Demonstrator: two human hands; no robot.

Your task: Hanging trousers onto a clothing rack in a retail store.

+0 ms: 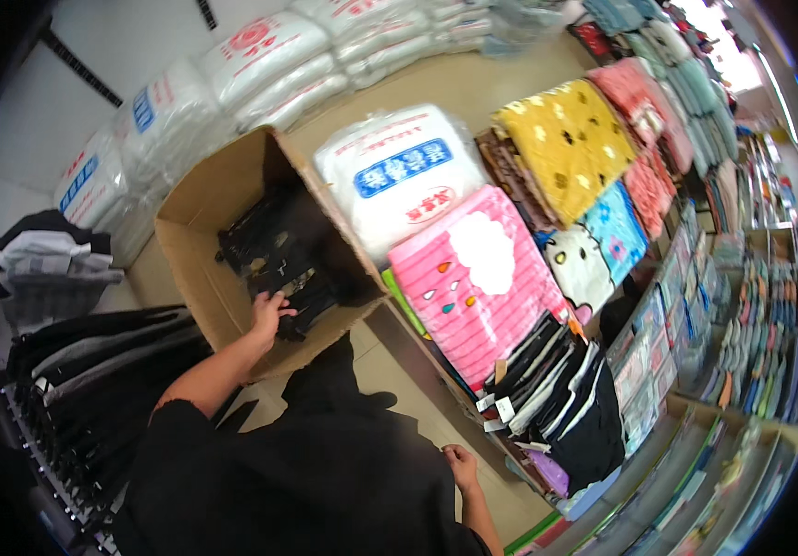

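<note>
My left hand (270,318) reaches into a tall cardboard box (197,267), its fingers at the near edge of a pile of dark, black items (288,264) at the bottom. Whether the fingers grip anything there cannot be made out. My right hand (461,464) hangs low beside my body over the tiled floor, its fingers curled; nothing can be clearly seen in it. To the right of the box lie a white plastic-wrapped bale (399,167) and a folded pink blanket (468,285) with a white cloud pattern.
Black garments (121,361) hang on a rack at the left. Wrapped bales (267,48) line the back wall. A stack of dark folded clothes (566,403) and a yellow blanket (566,146) lie at the right, with shelves (677,472) of packaged goods beyond.
</note>
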